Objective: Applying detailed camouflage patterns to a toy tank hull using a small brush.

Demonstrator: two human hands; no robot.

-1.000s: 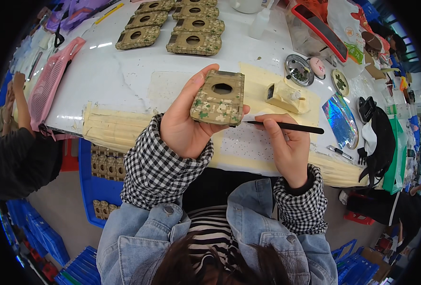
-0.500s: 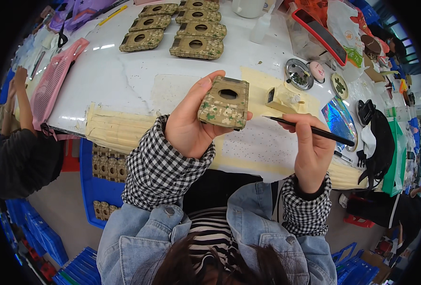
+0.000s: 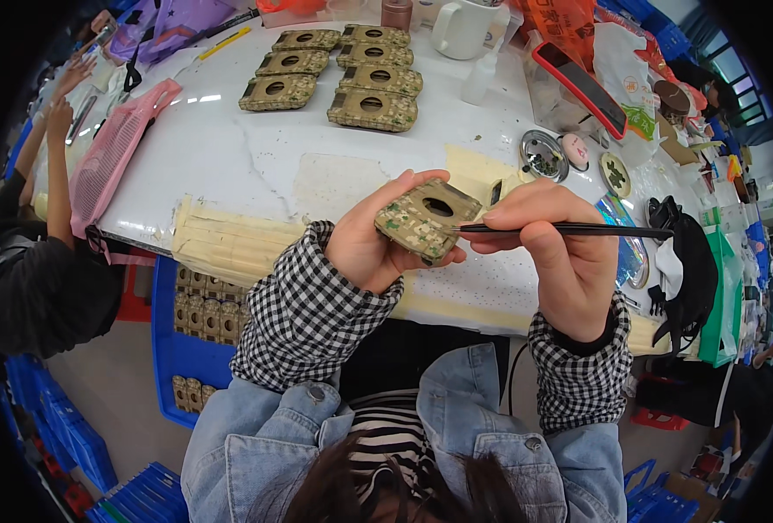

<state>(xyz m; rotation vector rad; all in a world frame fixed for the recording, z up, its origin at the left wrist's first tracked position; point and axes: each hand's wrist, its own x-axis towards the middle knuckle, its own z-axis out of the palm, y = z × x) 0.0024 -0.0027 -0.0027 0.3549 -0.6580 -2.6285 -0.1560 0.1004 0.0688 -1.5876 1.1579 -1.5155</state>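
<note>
my right hand (image 3: 569,253) has just come left, so the tip of my thin black tool (image 3: 613,231) is now at the right edge of the spotty shell (image 3: 401,218). half a second ago there was a gap between them. i can't tell if the tip is really touching. i think this means the tool is close enough to work on that edge.

my left hand (image 3: 356,253) has tipped and turned the shell too. its round hole looks up. the green-spotted end points near and left, and the other end points far and right, so its long way runs slantwise, as best i can tell. the tool lies almost flat from left to right.

my left hand is curled around the shell, thumb on the far side, fingertips peeking out at the near right. my right thumb and fingers pinch the tool tight. the shell is up in the air, over the near part of the white table (image 3: 221,161), near the dotted sheet (image 3: 474,292). more shells (image 3: 372,112) sit farther off.
</note>
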